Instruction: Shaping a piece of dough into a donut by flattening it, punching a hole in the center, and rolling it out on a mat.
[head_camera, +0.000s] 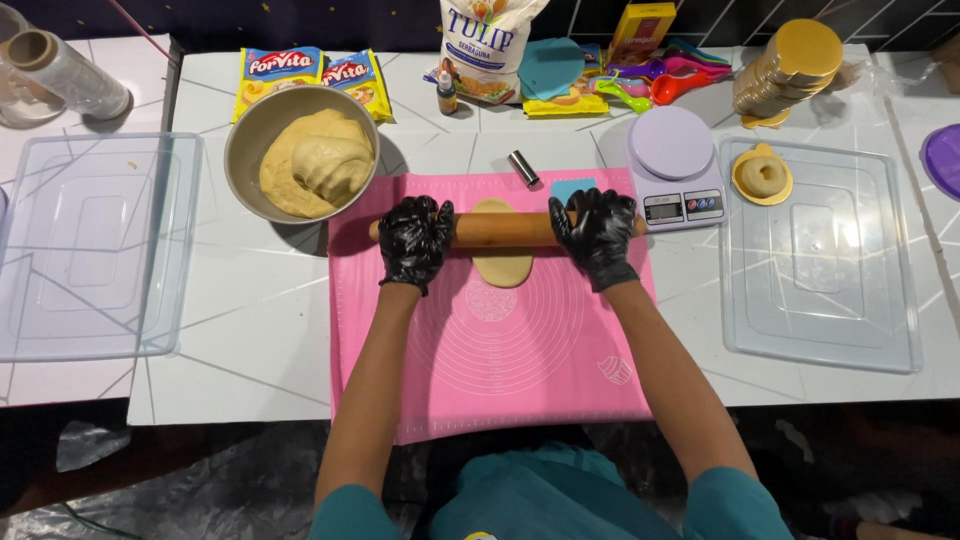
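Flattened oval of pale dough (503, 266) at the upper middle of a pink silicone mat (500, 340), partly beneath a wooden rolling pin (505, 229) laid crosswise over it. Left hand (413, 240) and right hand (597, 233), both in black gloves, pressed palm-down on the pin's two ends, fingers curled over the wood, no pinch. Step in hand, by judgement: rolling the portion thin, pin near the dough's far half. Next stroke likely calling for even downward pressure from both hands and a straight path, to keep thickness uniform. Just behind the mat: small metal cylinder (523, 167) and teal scraper (572, 188). Left of the mat: metal bowl (243, 150) holding bulk dough. Right: lilac kitchen scale (675, 165), then clear tray (820, 260) bearing one ring-shaped piece on a gold disc (762, 176). All on a white desk (230, 330).
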